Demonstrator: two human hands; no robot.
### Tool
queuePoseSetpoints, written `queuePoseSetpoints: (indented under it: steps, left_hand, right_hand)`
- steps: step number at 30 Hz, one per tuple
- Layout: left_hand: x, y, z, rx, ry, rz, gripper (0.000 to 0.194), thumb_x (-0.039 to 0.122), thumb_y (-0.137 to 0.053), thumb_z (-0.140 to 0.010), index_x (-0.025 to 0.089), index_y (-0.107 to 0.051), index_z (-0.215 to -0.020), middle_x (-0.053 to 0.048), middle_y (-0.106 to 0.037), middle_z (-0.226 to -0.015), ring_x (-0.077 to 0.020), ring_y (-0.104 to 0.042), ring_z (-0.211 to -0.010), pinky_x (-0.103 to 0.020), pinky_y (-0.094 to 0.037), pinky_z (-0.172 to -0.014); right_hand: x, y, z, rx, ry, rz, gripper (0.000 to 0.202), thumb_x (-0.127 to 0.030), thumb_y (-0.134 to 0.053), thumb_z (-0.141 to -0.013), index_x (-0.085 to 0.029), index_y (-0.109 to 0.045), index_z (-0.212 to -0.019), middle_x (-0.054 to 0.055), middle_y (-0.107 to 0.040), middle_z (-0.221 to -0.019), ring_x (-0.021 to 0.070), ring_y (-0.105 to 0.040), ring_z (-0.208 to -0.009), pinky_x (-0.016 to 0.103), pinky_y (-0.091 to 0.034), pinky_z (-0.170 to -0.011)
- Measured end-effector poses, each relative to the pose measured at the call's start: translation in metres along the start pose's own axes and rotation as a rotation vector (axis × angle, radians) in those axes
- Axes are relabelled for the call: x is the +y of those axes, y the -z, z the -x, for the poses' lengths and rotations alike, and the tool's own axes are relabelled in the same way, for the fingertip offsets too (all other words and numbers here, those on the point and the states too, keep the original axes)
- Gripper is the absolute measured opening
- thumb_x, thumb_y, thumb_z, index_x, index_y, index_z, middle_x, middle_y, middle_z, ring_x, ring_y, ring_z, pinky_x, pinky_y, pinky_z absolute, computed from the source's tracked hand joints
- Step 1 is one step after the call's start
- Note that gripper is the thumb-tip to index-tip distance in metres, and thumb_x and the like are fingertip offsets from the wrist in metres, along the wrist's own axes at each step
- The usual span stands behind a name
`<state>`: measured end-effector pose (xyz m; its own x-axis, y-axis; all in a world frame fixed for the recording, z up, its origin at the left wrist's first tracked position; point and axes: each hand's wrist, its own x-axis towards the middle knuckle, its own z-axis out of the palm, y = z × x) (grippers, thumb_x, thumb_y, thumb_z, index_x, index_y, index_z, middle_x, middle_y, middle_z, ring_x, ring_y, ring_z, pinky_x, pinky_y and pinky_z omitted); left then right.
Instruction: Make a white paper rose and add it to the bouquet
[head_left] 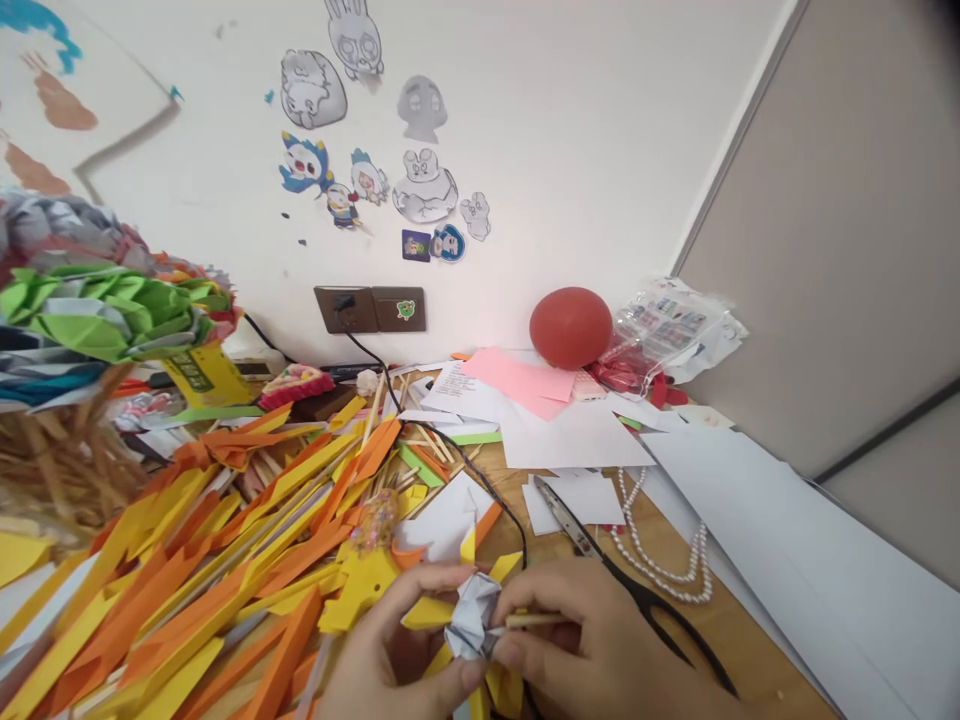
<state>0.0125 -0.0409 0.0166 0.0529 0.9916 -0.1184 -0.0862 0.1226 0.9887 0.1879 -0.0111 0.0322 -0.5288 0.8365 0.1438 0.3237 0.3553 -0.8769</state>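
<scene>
Between my two hands, low in the head view, is a folded white paper flower [472,615] with yellow paper petals [427,612] spreading around it. My left hand [397,650] grips the flower from the left, thumb below and fingers above. At its right side my right hand [577,640] pinches a thin wooden stick [536,620], whose end meets the white paper. A yellow hot glue gun [364,575] lies just beyond my left hand. Scissors [592,550] with black handles rest beyond my right hand, partly hidden by it.
Orange and yellow folded paper strips [247,540] pile up on the left. A black cord [465,455] runs from the wall socket [367,310] across the table. Bead strings [667,580], white paper sheets [810,540] and a red balloon [571,328] are on the right. Green paper flowers [105,310] stand left.
</scene>
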Motion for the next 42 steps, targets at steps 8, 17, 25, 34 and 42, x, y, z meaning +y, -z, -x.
queuePoseSetpoints:
  steps: [8,17,25,34,42]
  left_hand:
    - [-0.006,0.005,-0.002,0.003,0.0,-0.065,0.033,0.022,-0.076,-0.055,0.023,-0.066,-0.086,-0.004,-0.067,-0.096,-0.0175,-0.065,-0.07,-0.025,-0.053,-0.065]
    - [-0.008,0.005,-0.003,-0.03,0.017,0.0,0.036,0.023,-0.077,-0.056,0.026,-0.064,-0.089,-0.001,-0.07,-0.084,-0.0171,-0.066,-0.07,-0.025,-0.052,-0.065]
    - [-0.001,-0.001,0.001,0.012,0.072,0.03,0.038,0.03,-0.077,-0.055,0.022,-0.062,-0.089,0.0,-0.07,-0.074,-0.0146,-0.063,-0.063,-0.022,-0.049,-0.06]
    - [0.004,-0.006,0.003,0.065,0.073,0.039,0.039,0.03,-0.079,-0.051,0.022,-0.063,-0.085,-0.002,-0.071,-0.081,-0.0149,-0.064,-0.064,-0.022,-0.049,-0.061]
    - [0.0,-0.004,0.002,0.075,0.03,0.007,0.034,0.026,-0.077,-0.053,0.022,-0.065,-0.085,-0.003,-0.068,-0.09,-0.0172,-0.064,-0.069,-0.026,-0.05,-0.064]
  right_hand:
    - [-0.001,0.0,0.0,-0.007,-0.013,0.02,0.005,-0.022,-0.063,-0.072,-0.019,-0.066,-0.072,-0.003,-0.06,-0.062,0.0087,-0.053,-0.057,0.016,-0.036,-0.052]
    - [-0.002,0.006,0.002,0.061,0.242,0.216,0.008,-0.026,-0.058,-0.079,-0.021,-0.064,-0.08,-0.004,-0.065,-0.064,0.0078,-0.053,-0.054,0.018,-0.036,-0.055]
    - [-0.004,0.008,-0.001,0.15,0.533,0.419,0.022,-0.024,-0.042,-0.088,-0.018,-0.059,-0.077,-0.001,-0.065,-0.064,0.0093,-0.054,-0.054,0.021,-0.034,-0.054]
    - [-0.001,0.004,0.001,0.081,0.341,0.299,0.014,-0.023,-0.049,-0.083,-0.02,-0.06,-0.074,-0.003,-0.065,-0.064,0.009,-0.056,-0.057,0.02,-0.037,-0.057]
    - [-0.001,0.001,0.004,0.041,0.141,0.202,0.009,-0.027,-0.062,-0.076,-0.02,-0.064,-0.071,-0.004,-0.062,-0.061,0.0082,-0.053,-0.055,0.019,-0.035,-0.054]
